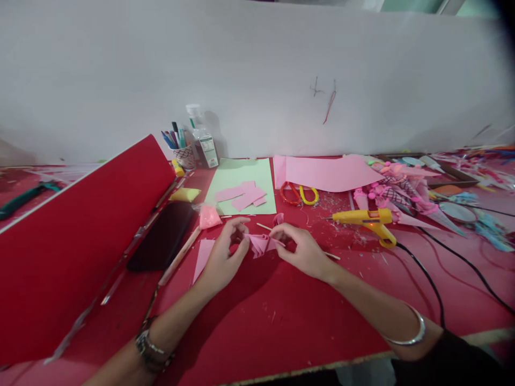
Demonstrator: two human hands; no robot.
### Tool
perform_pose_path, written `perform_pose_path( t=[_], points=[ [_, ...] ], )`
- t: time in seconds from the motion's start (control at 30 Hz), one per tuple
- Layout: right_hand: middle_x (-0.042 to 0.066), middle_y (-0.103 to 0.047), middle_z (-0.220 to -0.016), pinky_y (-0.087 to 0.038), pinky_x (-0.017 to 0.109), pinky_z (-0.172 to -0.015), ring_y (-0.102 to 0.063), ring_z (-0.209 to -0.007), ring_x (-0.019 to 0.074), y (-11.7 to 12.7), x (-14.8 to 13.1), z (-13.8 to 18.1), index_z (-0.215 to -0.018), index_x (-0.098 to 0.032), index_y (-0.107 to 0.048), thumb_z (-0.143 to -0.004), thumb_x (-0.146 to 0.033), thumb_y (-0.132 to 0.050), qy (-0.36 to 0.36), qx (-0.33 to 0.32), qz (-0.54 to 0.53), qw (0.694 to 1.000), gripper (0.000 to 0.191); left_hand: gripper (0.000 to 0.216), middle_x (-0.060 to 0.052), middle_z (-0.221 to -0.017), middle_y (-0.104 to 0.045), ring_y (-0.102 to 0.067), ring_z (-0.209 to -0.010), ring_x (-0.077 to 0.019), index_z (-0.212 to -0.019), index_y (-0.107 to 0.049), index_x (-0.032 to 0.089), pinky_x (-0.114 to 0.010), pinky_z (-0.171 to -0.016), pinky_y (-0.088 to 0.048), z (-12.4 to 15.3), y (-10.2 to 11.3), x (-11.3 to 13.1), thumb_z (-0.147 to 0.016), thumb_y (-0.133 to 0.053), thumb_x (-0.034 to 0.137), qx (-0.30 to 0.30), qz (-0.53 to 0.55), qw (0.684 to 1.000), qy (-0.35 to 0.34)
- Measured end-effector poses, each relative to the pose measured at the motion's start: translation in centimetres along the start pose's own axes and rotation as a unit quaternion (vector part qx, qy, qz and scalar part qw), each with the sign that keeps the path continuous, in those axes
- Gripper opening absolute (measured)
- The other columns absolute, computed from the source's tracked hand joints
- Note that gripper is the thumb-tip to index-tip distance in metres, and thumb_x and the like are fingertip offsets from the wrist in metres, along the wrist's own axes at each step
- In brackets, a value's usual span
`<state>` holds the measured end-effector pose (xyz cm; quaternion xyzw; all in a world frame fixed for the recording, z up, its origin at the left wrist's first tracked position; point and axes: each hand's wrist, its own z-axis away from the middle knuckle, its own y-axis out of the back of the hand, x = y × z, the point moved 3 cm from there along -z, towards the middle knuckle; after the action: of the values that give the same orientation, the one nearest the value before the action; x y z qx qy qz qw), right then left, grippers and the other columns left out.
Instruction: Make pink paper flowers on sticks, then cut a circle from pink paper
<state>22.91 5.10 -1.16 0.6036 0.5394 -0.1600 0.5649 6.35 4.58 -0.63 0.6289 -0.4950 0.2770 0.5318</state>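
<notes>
Between my two hands, just above the red table, is a small pleated piece of pink paper (259, 244). My left hand (230, 247) pinches its left end with thumb and fingers. At the other end, my right hand (300, 247) pinches the paper the same way. Right behind the fingers sits a small curled pink paper piece (278, 219). A thin wooden stick (332, 256) lies partly hidden under my right hand. Beside my left wrist is a flat pink paper piece (204, 256).
A yellow glue gun (362, 216) with a black cord lies right, near pink paper cones (402, 187). Scissors (300, 194) and pink strips on a green sheet (237, 171) lie behind. Left are a dark phone (163, 236), a red board (88, 230), a pen cup (184, 156) and a bottle (206, 147).
</notes>
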Motion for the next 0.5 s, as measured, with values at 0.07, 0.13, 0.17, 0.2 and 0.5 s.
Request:
perform_pose_path(
  t=[0.07, 0.13, 0.17, 0.2, 0.5],
  points=[
    [-0.001, -0.054, -0.071, -0.042, 0.023, -0.062, -0.051, -0.065, 0.0109, -0.13, -0.09, 0.08, -0.094, -0.019, -0.048, -0.071, -0.008, -0.046, -0.006, -0.029, -0.018, 0.999, 0.025, 0.023, 0.002, -0.082, -0.045, -0.046, -0.070, -0.0081, -0.105, -0.041, 0.021, -0.019, -0.065, -0.041, -0.05, 0.04, 0.00, -0.083, -0.041, 0.017, 0.004, 0.002, 1.000, 0.003],
    [-0.003, -0.053, -0.069, -0.041, 0.023, -0.062, -0.051, -0.063, 0.0103, -0.33, -0.28, 0.18, -0.102, -0.018, -0.044, -0.071, -0.009, -0.047, -0.010, -0.070, -0.048, 0.996, 0.032, 0.023, 0.002, -0.081, -0.045, -0.045, -0.067, -0.0078, -0.106, -0.040, 0.021, -0.018, -0.061, -0.040, -0.04, 0.09, 0.04, -0.083, -0.041, 0.017, 0.011, 0.010, 1.000, -0.001],
    [-0.003, -0.052, -0.069, -0.041, 0.023, -0.062, -0.050, -0.063, 0.0101, -0.44, -0.39, 0.24, -0.106, -0.018, -0.042, -0.071, -0.009, -0.048, -0.010, -0.092, -0.062, 0.994, 0.037, 0.024, 0.002, -0.081, -0.045, -0.045, -0.066, -0.0077, -0.106, -0.039, 0.021, -0.018, -0.059, -0.040, -0.02, 0.13, 0.08, -0.083, -0.041, 0.018, 0.018, 0.013, 1.000, -0.004],
    [-0.003, -0.052, -0.068, -0.041, 0.023, -0.062, -0.050, -0.062, 0.0100, -0.53, -0.50, 0.29, -0.110, -0.018, -0.040, -0.071, -0.009, -0.048, -0.010, -0.111, -0.075, 0.991, 0.041, 0.024, 0.002, -0.081, -0.045, -0.045, -0.065, -0.0077, -0.106, -0.039, 0.021, -0.018, -0.058, -0.040, 0.01, 0.19, 0.11, -0.083, -0.042, 0.018, 0.027, 0.015, 0.999, -0.008],
    [-0.002, -0.054, -0.072, -0.042, 0.026, -0.068, -0.052, -0.068, 0.0111, -0.82, -0.29, 0.49, -0.117, -0.020, -0.037, -0.071, -0.009, -0.050, -0.022, -0.161, -0.096, 0.982, 0.049, 0.024, 0.001, -0.080, -0.046, -0.050, -0.068, -0.0092, -0.107, -0.037, 0.021, -0.023, -0.064, -0.043, -0.02, 0.52, 0.28, -0.083, -0.042, 0.019, 0.066, 0.056, 0.996, -0.028]
  ],
)
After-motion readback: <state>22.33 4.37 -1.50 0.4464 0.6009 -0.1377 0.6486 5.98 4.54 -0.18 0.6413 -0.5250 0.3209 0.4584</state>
